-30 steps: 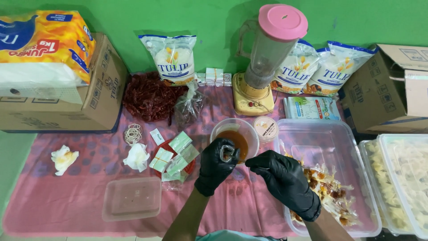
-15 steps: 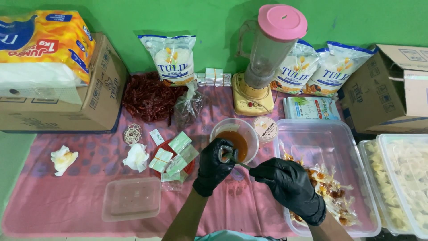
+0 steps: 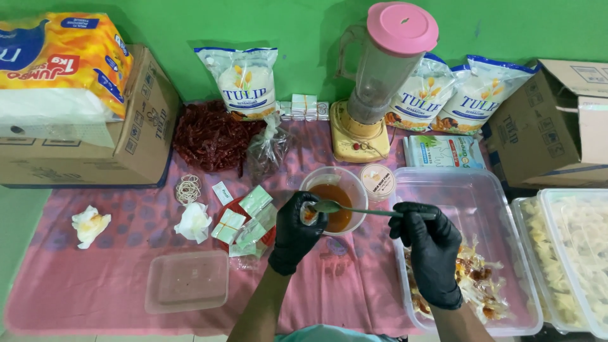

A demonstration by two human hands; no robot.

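Left hand, black glove: fingers curled closed around a small clear pouch, held at the near rim of the sauce bowl; the pouch's contents are mostly hidden by the glove, apparently a trace of orange sauce. Right hand, black glove: fingers pinched shut on the handle end of a metal spoon, which lies level with its bowl over the pouch mouth and the sauce. Sauce bowl: round clear plastic, holding orange-brown liquid, standing on the pink spotted cloth. Small round lidded tub: just beside the bowl, on its right. Large clear tray: under the right wrist, holding filled sauce pouches at its near end. Green-white sachets: on a red plate, left of the left hand. Empty clear container: near edge of cloth. Blender with pink lid: behind the bowl, against the green wall.
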